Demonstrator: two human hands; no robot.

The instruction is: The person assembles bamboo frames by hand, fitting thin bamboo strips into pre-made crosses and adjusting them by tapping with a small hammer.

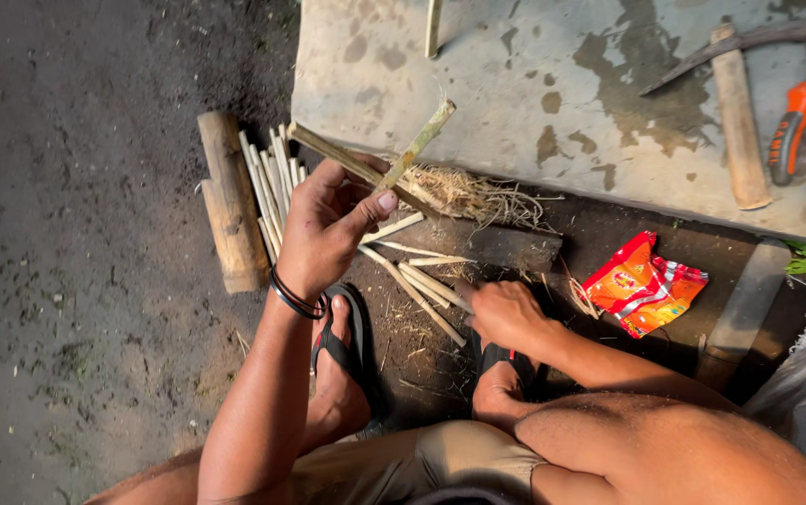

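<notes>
Left hand (328, 224) closes around thin green-brown bamboo sticks (394, 168) just below the grey concrete slab (534, 84). Right hand (506, 316), nearer the body than that slab, grips pale split bamboo strips (426, 285).

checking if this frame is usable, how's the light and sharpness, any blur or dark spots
Head view: warm, low light on the left hand and the split bamboo sticks; the concrete slab is evenly lit, without glare; the ground at left falls into deep shadow; the right hand is dimmer but readable; the sticks and the red snack wrapper look sharp, with no evident motion blur.
</notes>
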